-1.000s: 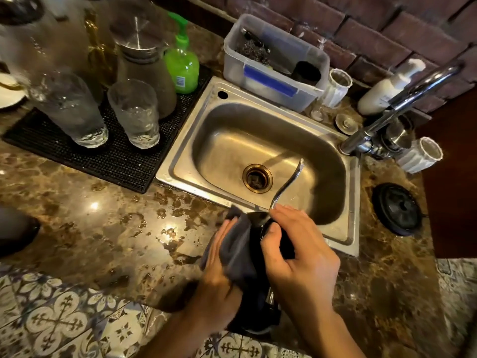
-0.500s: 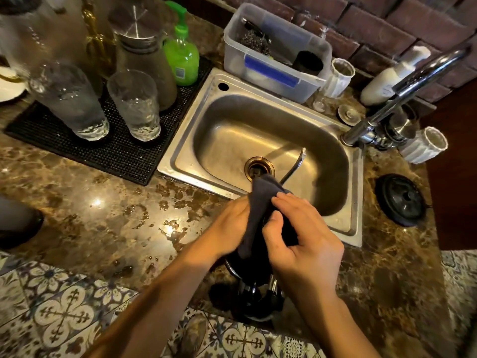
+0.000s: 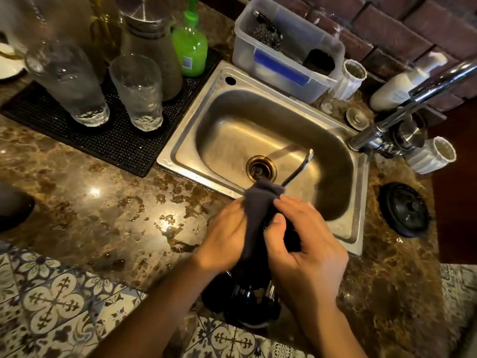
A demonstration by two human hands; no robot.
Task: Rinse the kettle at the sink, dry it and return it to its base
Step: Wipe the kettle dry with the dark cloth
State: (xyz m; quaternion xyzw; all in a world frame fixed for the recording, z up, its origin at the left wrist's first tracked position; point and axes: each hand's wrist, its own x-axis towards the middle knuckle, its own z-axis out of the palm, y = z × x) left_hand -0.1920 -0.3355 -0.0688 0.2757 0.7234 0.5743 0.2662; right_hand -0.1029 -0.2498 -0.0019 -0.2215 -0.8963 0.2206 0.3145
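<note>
A black gooseneck kettle (image 3: 254,303) is held over the counter's front edge, just in front of the steel sink (image 3: 358,192). Its thin curved spout (image 3: 299,169) reaches over the basin. My right hand (image 3: 307,244) grips the kettle's upper part. My left hand (image 3: 224,239) presses a dark grey cloth (image 3: 258,215) against the kettle's left side and top. Most of the kettle's body is hidden by the hands and the cloth. The round black kettle base (image 3: 404,209) lies on the counter right of the sink.
A tap (image 3: 413,104) arches over the sink's right side, with two white cups (image 3: 431,155) near it. A black mat (image 3: 108,140) at left holds glasses (image 3: 136,91) and a green soap bottle (image 3: 189,47). A plastic tub (image 3: 281,60) sits behind the sink. Water drops dot the marble counter (image 3: 103,215).
My left hand slid the cloth up from the kettle's lower left side to its top near the spout. My right hand kept its grip on the kettle.
</note>
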